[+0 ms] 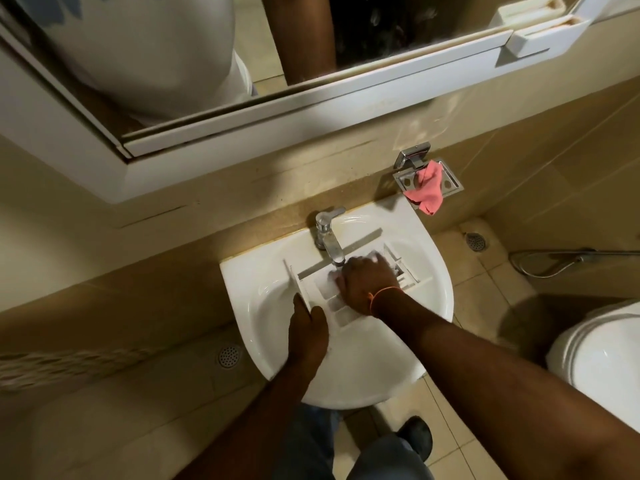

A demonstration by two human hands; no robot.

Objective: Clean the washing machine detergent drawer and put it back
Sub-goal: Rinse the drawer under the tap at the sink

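Rubbing inside the detergent drawer (332,289), the right hand (369,284) presses down with fingers fairly flat; the left hand (308,322) grips its front panel. It lies across the washbasin (363,375) under the tap (329,237). Washing seems midway; refitting remains.

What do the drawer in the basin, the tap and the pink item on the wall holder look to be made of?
Detergent drawer: apparently white moulded plastic, with thin walls and partitions. Tap: polished, likely chromed metal, mirror-like highlights. Pink cloth: soft fabric, matte, folds draping off the shiny metal holder. Sink: glossy white, probably glazed ceramic.
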